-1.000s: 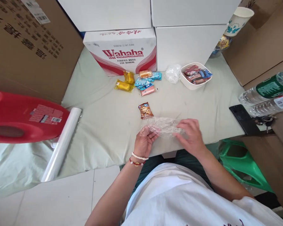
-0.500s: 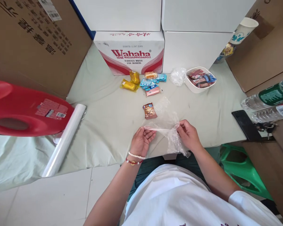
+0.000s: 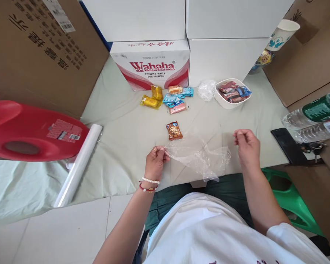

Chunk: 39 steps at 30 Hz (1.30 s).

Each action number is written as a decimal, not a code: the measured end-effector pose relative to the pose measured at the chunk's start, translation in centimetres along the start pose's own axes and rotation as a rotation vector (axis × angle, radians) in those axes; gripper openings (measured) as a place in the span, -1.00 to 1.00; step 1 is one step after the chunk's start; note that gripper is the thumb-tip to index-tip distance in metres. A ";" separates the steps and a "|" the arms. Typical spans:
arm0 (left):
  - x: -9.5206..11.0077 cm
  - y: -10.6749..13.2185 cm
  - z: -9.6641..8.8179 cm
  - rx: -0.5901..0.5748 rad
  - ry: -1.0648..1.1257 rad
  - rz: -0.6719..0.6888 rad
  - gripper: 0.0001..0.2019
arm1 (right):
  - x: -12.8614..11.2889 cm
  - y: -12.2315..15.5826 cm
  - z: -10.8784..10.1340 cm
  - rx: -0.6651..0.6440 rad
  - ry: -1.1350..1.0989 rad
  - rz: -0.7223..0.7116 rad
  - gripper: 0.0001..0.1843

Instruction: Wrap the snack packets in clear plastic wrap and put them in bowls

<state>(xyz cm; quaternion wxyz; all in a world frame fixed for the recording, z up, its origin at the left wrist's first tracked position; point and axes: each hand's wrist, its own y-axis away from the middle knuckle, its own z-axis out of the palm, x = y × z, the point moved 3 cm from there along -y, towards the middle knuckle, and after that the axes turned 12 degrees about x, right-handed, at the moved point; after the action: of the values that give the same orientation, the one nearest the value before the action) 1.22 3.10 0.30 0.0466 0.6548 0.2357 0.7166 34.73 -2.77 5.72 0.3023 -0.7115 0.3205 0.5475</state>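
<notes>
A crumpled sheet of clear plastic film (image 3: 200,156) stretches over the near edge of the table. My left hand (image 3: 155,159) pinches its left corner between thumb and fingers. To the right, my right hand (image 3: 247,146) is raised with its fingers curled together, apart from the film's visible crumpled end. Whether a thin bit of film reaches those fingers, I cannot make out. Just beyond the film lies a brown-wrapped cookie packet (image 3: 174,131).
Yellow packets (image 3: 150,102), blue packets (image 3: 172,98) and a pink one (image 3: 178,108) lie before the Wahaha carton (image 3: 154,68). Nearby are balled plastic (image 3: 206,90) and a white snack bowl (image 3: 228,103). A film roll (image 3: 78,167) borders the left, a phone (image 3: 287,145) the right.
My right hand has moved right and slightly up, away from the bunched film, which now lies more spread out. My left hand has shifted a little left and closed its fingers.
</notes>
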 end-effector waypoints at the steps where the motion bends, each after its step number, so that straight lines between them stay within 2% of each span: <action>1: -0.1 0.1 0.2 0.002 -0.002 0.002 -0.58 | -1.1 0.1 -0.4 0.029 0.039 -0.111 -0.66; 2: -0.1 0.2 0.5 0.002 -0.003 0.001 -0.59 | -2.2 0.7 -0.4 -0.018 0.087 -0.225 -0.68; 3: -0.2 0.3 0.8 0.000 -0.002 0.001 -0.61 | -3.1 1.6 0.1 -0.143 0.139 -0.334 -0.69; 5: -0.2 0.3 1.4 -0.011 0.000 0.000 -0.63 | -3.8 4.4 1.9 -0.500 0.264 -0.512 -0.69; 7: 0.0 0.0 1.9 -0.028 0.003 -0.010 -0.65 | -3.2 7.3 3.9 -0.764 0.440 -0.644 -0.57; 9: 0.3 -0.4 2.1 -0.041 0.001 -0.025 -0.66 | -1.9 9.3 5.5 -0.886 0.615 -0.699 -0.52; 12: 1.1 -0.9 1.4 0.012 -0.002 -0.036 -0.66 | -0.6 10.6 6.8 -0.881 0.711 -0.703 -0.76; 15: 1.8 -0.3 0.2 0.113 -0.043 -0.048 -0.63 | -0.8 10.9 7.2 -0.739 0.733 -0.690 -0.75; 16: 1.8 0.3 0.2 0.094 -0.070 -0.074 -0.62 | -0.9 11.0 7.3 -0.706 0.752 -0.677 -0.73; 18: 1.3 1.9 0.7 -0.053 -0.106 -0.177 -0.52 | -1.0 11.7 7.9 -0.700 0.787 -0.645 -0.69; 20: 0.5 3.5 2.0 -0.217 -0.065 -0.281 -0.43 | -0.9 12.6 8.7 -0.756 0.766 -0.605 -0.68; 22: -0.2 4.2 3.2 -0.271 0.015 -0.307 -0.43 | -0.8 13.4 9.3 -0.832 0.650 -0.587 -0.68; 25: -1.0 3.6 4.3 -0.223 0.093 -0.288 -0.49 | -0.7 13.6 9.3 -0.918 0.378 -0.568 -0.50; 26: -1.3 3.2 4.4 -0.195 0.109 -0.291 -0.52 | -0.6 13.3 9.0 -0.942 0.287 -0.534 -0.45; 28: -1.6 2.2 4.4 -0.136 0.123 -0.296 -0.57 | -0.1 12.2 8.0 -0.958 0.154 -0.415 -0.47; 30: -1.8 1.4 4.1 -0.075 0.086 -0.266 -0.64 | 0.9 10.9 7.0 -0.905 0.122 -0.307 -0.54; 34: -1.9 0.3 3.5 0.026 -0.079 -0.125 -0.72 | 3.2 9.8 5.3 -0.774 0.182 -0.242 -0.59; 39: -1.5 -0.3 2.9 0.044 -0.128 -0.047 -0.70 | 3.9 10.0 4.7 -0.755 0.118 -0.179 -0.64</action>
<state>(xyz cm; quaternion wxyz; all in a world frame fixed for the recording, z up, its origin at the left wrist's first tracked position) 4.12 3.56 -1.10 0.0641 0.6944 0.2632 0.6667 24.89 -5.72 0.06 0.0466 -0.8281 0.0501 0.5564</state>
